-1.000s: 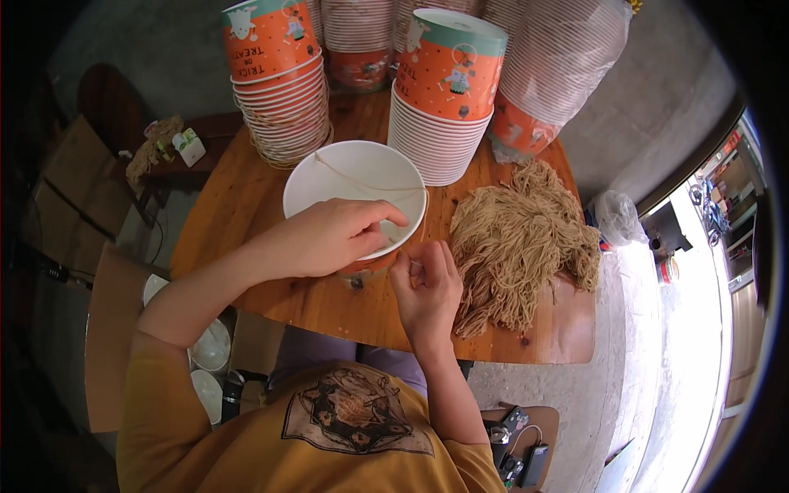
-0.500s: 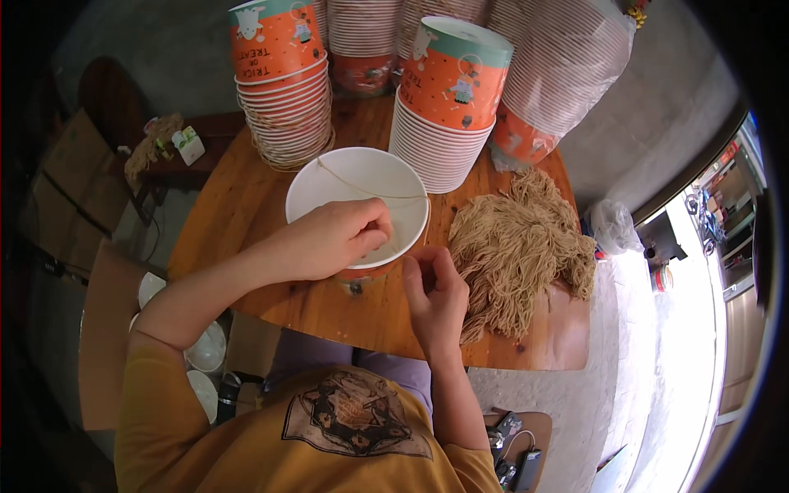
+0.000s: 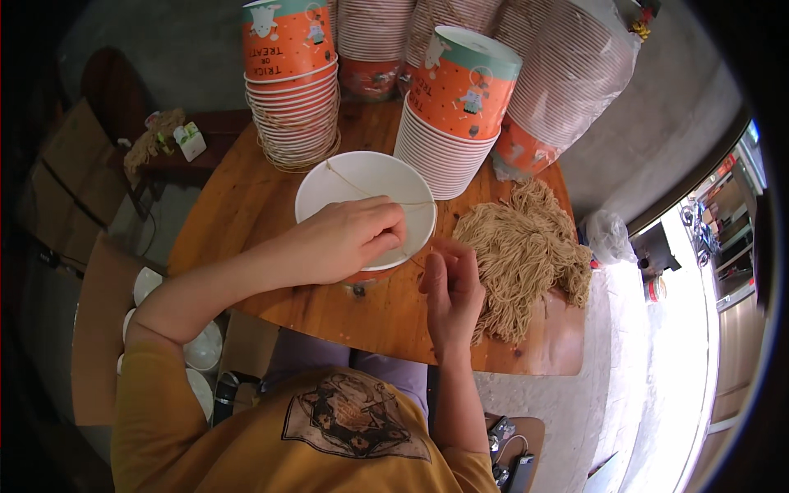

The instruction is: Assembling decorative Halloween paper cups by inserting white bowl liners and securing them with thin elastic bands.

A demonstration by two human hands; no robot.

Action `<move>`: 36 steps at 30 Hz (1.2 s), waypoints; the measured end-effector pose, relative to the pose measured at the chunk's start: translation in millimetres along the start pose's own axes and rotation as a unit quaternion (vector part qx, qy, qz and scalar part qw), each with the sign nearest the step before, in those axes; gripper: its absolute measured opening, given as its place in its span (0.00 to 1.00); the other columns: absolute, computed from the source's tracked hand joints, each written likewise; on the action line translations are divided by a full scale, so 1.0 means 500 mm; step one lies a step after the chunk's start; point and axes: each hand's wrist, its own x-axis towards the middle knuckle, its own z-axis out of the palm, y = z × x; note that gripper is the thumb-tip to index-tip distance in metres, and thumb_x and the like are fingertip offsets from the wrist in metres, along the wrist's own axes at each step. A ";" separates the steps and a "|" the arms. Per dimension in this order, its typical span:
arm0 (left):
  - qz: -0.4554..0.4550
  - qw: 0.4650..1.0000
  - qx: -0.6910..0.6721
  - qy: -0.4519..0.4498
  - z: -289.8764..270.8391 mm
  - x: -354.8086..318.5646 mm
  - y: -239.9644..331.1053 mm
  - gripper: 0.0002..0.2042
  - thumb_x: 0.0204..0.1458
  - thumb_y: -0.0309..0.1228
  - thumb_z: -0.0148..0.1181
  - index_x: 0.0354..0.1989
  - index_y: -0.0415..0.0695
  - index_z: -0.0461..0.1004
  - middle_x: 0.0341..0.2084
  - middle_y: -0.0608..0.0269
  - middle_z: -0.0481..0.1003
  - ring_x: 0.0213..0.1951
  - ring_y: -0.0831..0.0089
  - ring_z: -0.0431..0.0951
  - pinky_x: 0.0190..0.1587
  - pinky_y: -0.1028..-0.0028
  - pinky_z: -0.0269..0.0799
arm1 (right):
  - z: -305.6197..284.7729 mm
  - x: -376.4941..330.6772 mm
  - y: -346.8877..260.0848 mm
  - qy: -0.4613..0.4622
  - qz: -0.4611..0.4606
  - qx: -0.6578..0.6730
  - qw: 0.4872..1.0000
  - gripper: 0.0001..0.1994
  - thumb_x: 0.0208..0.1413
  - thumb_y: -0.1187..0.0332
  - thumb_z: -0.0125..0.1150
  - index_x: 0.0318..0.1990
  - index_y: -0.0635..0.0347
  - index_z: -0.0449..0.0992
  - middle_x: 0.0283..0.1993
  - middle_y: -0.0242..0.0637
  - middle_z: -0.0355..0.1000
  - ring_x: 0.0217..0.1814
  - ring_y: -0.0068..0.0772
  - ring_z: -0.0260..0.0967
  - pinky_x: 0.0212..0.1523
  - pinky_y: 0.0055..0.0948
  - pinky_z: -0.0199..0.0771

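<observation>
Head view, white bowl point(image 3: 362, 185): set on the round wooden table point(image 3: 246, 222) as the landmark; a thin string point(image 3: 374, 197) is stretched across its open mouth.
Head view, left hand point(image 3: 341, 240): laid over the near rim of the bowl, fingers curled and pinching the string's end at the rim.
Head view, right hand point(image 3: 452, 287): held just right of the bowl's near rim, fingertips drawn together on the string's other end; whether the end is firmly gripped cannot be told.
Head view, change: against the earlier pictures, both hands have kept their places at the near rim, and the right hand has been closed in slightly toward the bowl; the string has stayed across the mouth. The tying-off at the rim is judged to be in progress, not finished.
Head view, noodle heap point(image 3: 526, 255): a loose pile of pale strands lies right of the bowl, untouched.
Head view, cup stacks point(image 3: 456, 107): orange printed paper cups are stacked just behind the bowl, with wrapped sleeves of cups point(image 3: 567, 74) further behind.
</observation>
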 end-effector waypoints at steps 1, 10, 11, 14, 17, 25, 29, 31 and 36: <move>-0.001 1.000 0.000 0.001 0.000 -0.002 0.002 0.05 0.57 0.28 0.53 0.36 0.40 0.69 0.33 0.59 0.73 0.36 0.58 0.75 0.40 0.65 0.71 | -0.004 0.008 -0.022 -0.036 0.024 -0.008 0.999 0.06 0.60 0.69 0.59 0.42 0.59 0.73 0.20 0.32 0.70 0.20 0.18 0.66 0.23 0.21 0.65; -0.041 0.973 -0.225 0.023 0.015 -0.007 -0.018 0.11 0.57 0.27 0.56 0.47 0.41 0.67 0.35 0.63 0.73 0.39 0.73 0.75 0.43 0.72 0.71 | 0.011 0.032 -0.042 -0.163 0.194 0.170 0.952 0.05 0.61 0.69 0.58 0.38 0.60 0.75 0.22 0.20 0.69 0.18 0.09 0.57 0.20 0.15 0.56; -0.120 0.948 -0.291 -0.043 0.009 -0.006 -0.012 0.15 0.57 0.27 0.57 0.51 0.40 0.65 0.36 0.62 0.73 0.40 0.76 0.74 0.43 0.74 0.70 | 0.012 0.028 -0.042 -0.163 0.206 0.186 0.947 0.05 0.62 0.68 0.57 0.38 0.59 0.75 0.22 0.19 0.68 0.18 0.09 0.56 0.19 0.15 0.54; -0.192 0.908 -0.355 -0.107 0.004 -0.003 -0.012 0.20 0.55 0.27 0.59 0.55 0.38 0.64 0.39 0.60 0.74 0.42 0.77 0.74 0.43 0.77 0.70 | 0.015 0.023 -0.048 -0.156 0.223 0.203 0.941 0.05 0.63 0.68 0.57 0.38 0.58 0.75 0.22 0.19 0.66 0.18 0.08 0.55 0.18 0.14 0.52; -0.205 0.896 -0.375 -0.116 0.006 0.003 -0.021 0.21 0.54 0.28 0.61 0.55 0.36 0.65 0.40 0.59 0.75 0.43 0.75 0.74 0.43 0.77 0.70 | 0.016 0.022 -0.046 -0.148 0.228 0.207 0.940 0.05 0.63 0.68 0.56 0.39 0.57 0.75 0.22 0.19 0.65 0.18 0.08 0.55 0.18 0.13 0.51; -0.227 0.868 -0.424 -0.124 0.008 0.014 -0.037 0.12 0.55 0.28 0.60 0.45 0.36 0.71 0.35 0.63 0.75 0.37 0.79 0.74 0.41 0.79 0.70 | -0.013 0.026 -0.055 -0.148 0.158 0.139 0.966 0.09 0.63 0.69 0.55 0.48 0.55 0.66 0.24 0.22 0.66 0.23 0.11 0.60 0.22 0.16 0.56; -0.211 0.877 -0.420 -0.095 0.006 0.022 -0.017 0.09 0.56 0.27 0.58 0.42 0.36 0.73 0.31 0.66 0.75 0.32 0.81 0.73 0.38 0.80 0.69 | -0.072 0.039 -0.059 -0.214 0.083 -0.097 0.968 0.08 0.58 0.70 0.60 0.41 0.59 0.70 0.25 0.32 0.67 0.23 0.23 0.66 0.25 0.24 0.65; -0.193 0.879 -0.424 -0.107 0.012 0.027 -0.016 0.08 0.56 0.27 0.58 0.41 0.36 0.73 0.30 0.66 0.75 0.32 0.81 0.73 0.38 0.80 0.69 | -0.095 0.040 -0.083 -0.236 0.034 -0.165 0.957 0.06 0.56 0.72 0.62 0.38 0.60 0.71 0.25 0.34 0.67 0.24 0.25 0.67 0.26 0.25 0.67; -0.121 0.945 -0.282 -0.116 0.029 0.031 -0.001 0.08 0.58 0.30 0.57 0.41 0.39 0.74 0.33 0.68 0.76 0.36 0.82 0.73 0.42 0.80 0.69 | -0.107 0.063 -0.136 -0.257 -0.019 -0.158 0.953 0.03 0.53 0.75 0.64 0.33 0.61 0.74 0.26 0.35 0.69 0.25 0.25 0.70 0.28 0.25 0.69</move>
